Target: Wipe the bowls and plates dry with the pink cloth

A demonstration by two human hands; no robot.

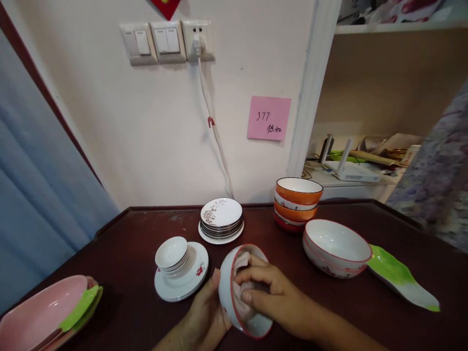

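Observation:
My left hand [209, 312] grips a white bowl [227, 278] with a red rim, tilted on its side so that its mouth faces right. Inside the bowl, my right hand [272, 292] presses a crumpled pale cloth [241, 297] against the inner wall, fingers closed around it. To the left of the bowl, a stack of small white bowls [171, 253] sits on white plates [181, 288] with red flowers. Just behind stands a stack of flower-patterned plates [223, 214]. At the right are larger red-rimmed bowls [336, 243], one nested in another.
Orange and white bowls [298, 195] are stacked at the back right. A green leaf-shaped dish [398, 275] lies at the right, and pink dishes [47, 302] with green leaf edges at the left. A white power cord [215, 131] hangs behind the dark table [131, 248].

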